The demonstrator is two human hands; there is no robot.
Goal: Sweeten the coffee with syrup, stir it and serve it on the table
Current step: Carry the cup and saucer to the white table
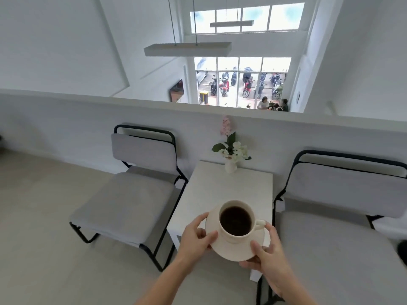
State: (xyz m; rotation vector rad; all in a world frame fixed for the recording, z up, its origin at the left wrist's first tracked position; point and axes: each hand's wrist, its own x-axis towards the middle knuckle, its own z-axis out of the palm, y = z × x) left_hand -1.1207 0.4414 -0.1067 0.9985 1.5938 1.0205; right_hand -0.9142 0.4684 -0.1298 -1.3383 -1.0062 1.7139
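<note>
Serving step: left hand (196, 235) and right hand (267, 253) pinch saucer (233, 249) rim at 9 and 4 o'clock; next, lower cup (236, 220) level onto table (222, 186).

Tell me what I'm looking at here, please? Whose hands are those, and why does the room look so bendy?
There is no machine here. A person wears a camera on their head, and it looks forward and down, so you see their own two arms. The wide lens makes straight walls look curved.

The left hand and the right hand hold a white saucer by its edges, with the fingers curled over the rim. On the saucer stands a white cup full of dark coffee, its handle pointing to the right.

Under it is a small white table. I cannot tell whether the saucer already touches it. At the table's far end stands a little vase of flowers. A grey chair sits on each side. Further off, a big window shows parked motorbikes outside.
</note>
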